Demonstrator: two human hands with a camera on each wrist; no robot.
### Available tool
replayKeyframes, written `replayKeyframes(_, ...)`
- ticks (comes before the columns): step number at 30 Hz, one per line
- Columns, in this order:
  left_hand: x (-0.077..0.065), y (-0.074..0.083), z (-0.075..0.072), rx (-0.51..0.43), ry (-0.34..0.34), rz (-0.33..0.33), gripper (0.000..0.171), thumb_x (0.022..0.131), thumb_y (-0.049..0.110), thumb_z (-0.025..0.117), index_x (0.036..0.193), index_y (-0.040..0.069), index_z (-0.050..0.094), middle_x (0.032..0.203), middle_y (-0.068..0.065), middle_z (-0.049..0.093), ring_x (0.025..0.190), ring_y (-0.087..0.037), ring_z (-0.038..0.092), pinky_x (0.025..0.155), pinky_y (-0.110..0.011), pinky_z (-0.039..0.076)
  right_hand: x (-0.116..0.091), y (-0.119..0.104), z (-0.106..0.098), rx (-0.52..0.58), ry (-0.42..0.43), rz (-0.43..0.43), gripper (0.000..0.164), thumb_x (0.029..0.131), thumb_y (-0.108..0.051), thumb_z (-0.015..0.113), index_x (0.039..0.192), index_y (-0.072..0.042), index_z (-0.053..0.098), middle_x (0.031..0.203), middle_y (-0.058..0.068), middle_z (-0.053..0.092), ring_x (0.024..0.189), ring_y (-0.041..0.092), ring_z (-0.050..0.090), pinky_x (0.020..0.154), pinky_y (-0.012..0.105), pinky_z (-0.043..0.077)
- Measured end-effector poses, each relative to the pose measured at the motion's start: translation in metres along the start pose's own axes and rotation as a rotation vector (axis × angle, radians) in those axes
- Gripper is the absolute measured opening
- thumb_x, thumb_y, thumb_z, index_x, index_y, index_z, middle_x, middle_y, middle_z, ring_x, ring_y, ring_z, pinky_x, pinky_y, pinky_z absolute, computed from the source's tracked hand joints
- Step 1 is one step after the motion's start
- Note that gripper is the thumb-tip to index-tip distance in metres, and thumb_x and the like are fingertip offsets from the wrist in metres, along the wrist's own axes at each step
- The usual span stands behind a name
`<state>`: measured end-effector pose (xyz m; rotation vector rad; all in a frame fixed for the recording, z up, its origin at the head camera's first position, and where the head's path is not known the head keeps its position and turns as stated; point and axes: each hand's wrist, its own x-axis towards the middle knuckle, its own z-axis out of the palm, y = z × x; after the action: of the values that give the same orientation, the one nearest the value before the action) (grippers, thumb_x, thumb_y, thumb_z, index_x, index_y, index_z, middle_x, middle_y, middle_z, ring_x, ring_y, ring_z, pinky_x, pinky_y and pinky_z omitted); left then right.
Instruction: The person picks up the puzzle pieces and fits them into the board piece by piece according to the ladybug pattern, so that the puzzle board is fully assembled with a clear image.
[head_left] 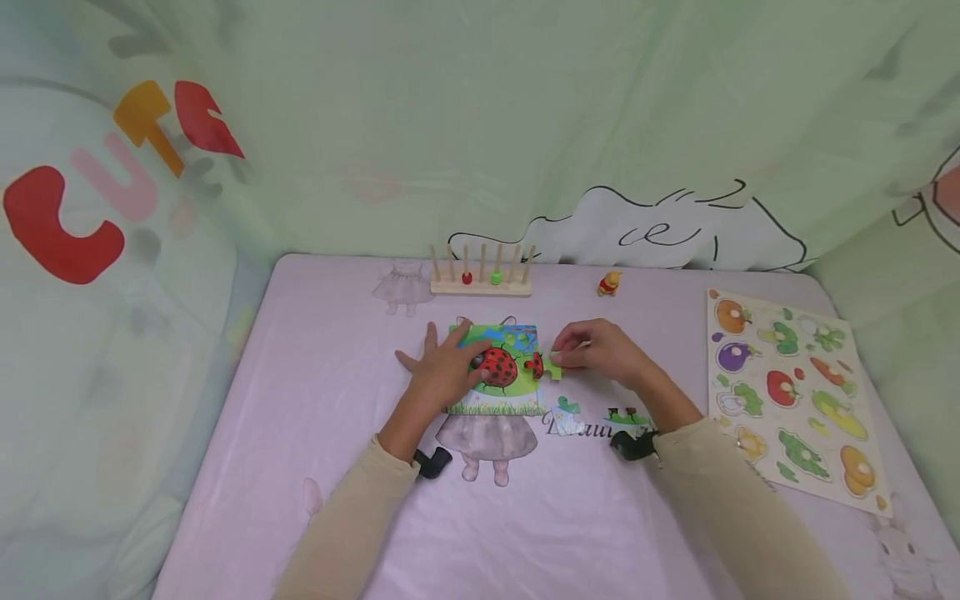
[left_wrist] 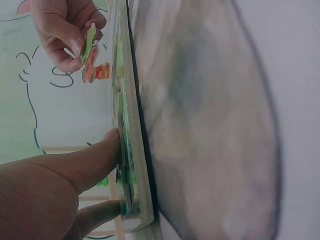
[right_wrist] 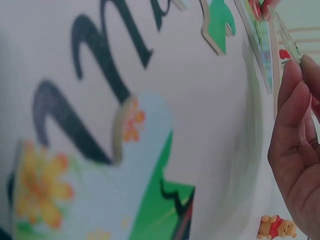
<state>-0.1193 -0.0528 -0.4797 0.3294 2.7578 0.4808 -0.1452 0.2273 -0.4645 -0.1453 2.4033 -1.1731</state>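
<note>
A ladybug jigsaw puzzle point(head_left: 501, 398) in a flat board lies mid-table, showing a red, black-spotted ladybug on green. My left hand point(head_left: 438, 373) rests on its left part with fingers spread, and in the left wrist view the thumb point(left_wrist: 107, 150) touches its surface. Just off the board's right edge, my right hand point(head_left: 600, 352) pinches a green-and-red puzzle piece point(head_left: 553, 367) between thumb and fingers. The left wrist view shows that puzzle piece point(left_wrist: 90, 55) held tilted above the table. Two loose puzzle pieces lie nearer me: a pale one with green point(head_left: 567, 418) and a green one point(head_left: 628, 417).
A wooden peg rack point(head_left: 480, 288) with a red and a green bead stands behind the puzzle. To its right is a small bear figure point(head_left: 609, 284). A vegetable picture board point(head_left: 761, 450) lies at the table's right. Printed curtains hang around the table point(head_left: 570, 525).
</note>
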Motion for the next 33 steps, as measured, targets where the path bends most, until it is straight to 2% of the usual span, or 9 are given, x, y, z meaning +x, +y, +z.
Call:
replayKeyframes(18, 0.001, 0.000, -0.001, 0.000, -0.004, 0.001, 0.055, 0.097, 0.045, 0.068, 0.149, 0.041, 0.052, 0.171, 0.004, 0.023, 0.156, -0.052, 0.006, 0.098, -0.093, 0.014, 0.007, -0.008, 0.013, 0.004, -0.015, 0.010, 0.018, 0.090, -0.020, 0.080, 0.101, -0.007, 0.074, 0.087, 0.005, 0.069, 0.079, 0.020, 0.062, 0.071, 0.029, 0.051)
replayKeyframes(33, 0.001, 0.001, 0.000, 0.008, 0.003, -0.003, 0.056, 0.096, 0.046, 0.068, 0.149, 0.042, 0.052, 0.171, 0.004, 0.024, 0.156, -0.052, 0.007, 0.098, -0.093, 0.015, 0.014, -0.017, 0.027, 0.000, 0.025, -0.004, 0.016, 0.086, -0.017, 0.082, 0.098, -0.007, 0.077, 0.080, 0.002, 0.071, 0.071, 0.014, 0.062, 0.066, 0.025, 0.049)
